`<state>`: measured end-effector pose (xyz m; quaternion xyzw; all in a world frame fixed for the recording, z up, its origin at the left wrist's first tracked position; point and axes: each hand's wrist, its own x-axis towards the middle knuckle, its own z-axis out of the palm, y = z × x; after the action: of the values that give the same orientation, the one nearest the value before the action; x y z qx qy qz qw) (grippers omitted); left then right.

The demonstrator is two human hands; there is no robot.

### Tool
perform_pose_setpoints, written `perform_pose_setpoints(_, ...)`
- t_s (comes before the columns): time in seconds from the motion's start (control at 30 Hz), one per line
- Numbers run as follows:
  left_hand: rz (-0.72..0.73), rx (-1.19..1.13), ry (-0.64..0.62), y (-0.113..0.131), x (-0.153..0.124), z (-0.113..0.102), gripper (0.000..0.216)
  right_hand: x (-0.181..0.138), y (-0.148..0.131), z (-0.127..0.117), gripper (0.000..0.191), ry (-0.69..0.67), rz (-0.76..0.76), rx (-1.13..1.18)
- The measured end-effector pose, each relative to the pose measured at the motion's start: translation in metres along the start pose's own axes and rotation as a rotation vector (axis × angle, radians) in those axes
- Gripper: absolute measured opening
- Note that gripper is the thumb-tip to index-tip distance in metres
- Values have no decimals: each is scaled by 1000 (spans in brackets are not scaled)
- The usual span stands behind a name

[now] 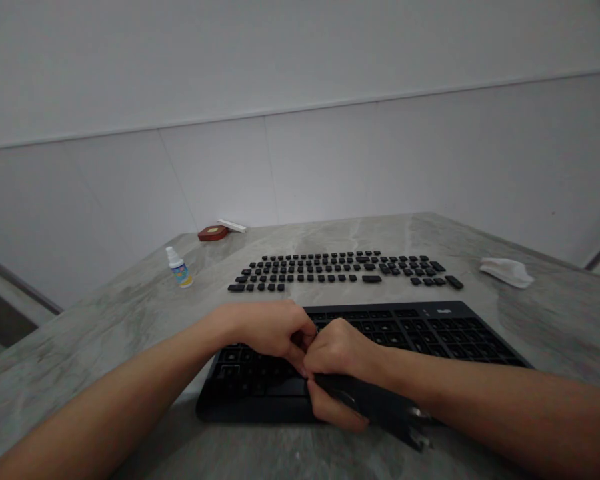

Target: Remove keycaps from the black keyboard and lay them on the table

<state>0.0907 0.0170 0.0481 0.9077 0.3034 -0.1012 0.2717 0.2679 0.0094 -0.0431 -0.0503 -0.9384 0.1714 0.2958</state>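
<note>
A black keyboard (445,308) lies across the front of the table, most of its key places bare of caps. My right hand (340,353) is closed above its middle, around a flat black tool (380,403). The tool slants down to the lower right, ending in a fork with metallic-looking tips. My left hand (273,330) is above the keyboard's left half, thumb and fingers pinched together against my right fingertips. Whatever is between those fingers is hidden. Behind the keyboard, loose black keycaps (310,269) are laid out in rows.
A small white bottle (180,269) with a coloured label stands at left. At the back left are a reddish-brown case (213,233) and a flat white object (233,226). A crumpled white cloth or tissue (507,271) lies at right. The marbled grey table (130,307) meets a pale wall.
</note>
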Motion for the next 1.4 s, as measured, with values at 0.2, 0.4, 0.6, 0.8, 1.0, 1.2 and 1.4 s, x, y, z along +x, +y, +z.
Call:
perform_pose_setpoints(0.2,-11,-1,-9,0,0,0,14,2,-3,-4,18,-58,4,-8)
perform_pose_setpoints(0.4,-8,-1,-8,3,0,-1,13,3,-8,-4,20,-25,25,-52)
perform_pose_setpoints(0.6,-7,1,-7,5,-1,-2,11,3,-10,-10,17,-76,-47,-131)
perform_pose_setpoints(0.8,-14,3,-7,6,-1,-3,7,7,-20,-9,18,-39,-9,-206)
perform_pose_setpoints(1.0,-11,21,-12,6,-1,-3,8,7,-21,-10,19,-29,-20,-105)
perform_pose_setpoints(1.2,22,29,10,4,-2,0,12,15,-26,-18,27,-1,351,213)
perform_pose_setpoints(1.4,21,25,-20,5,-1,-2,16,25,-28,-25,20,22,563,539)
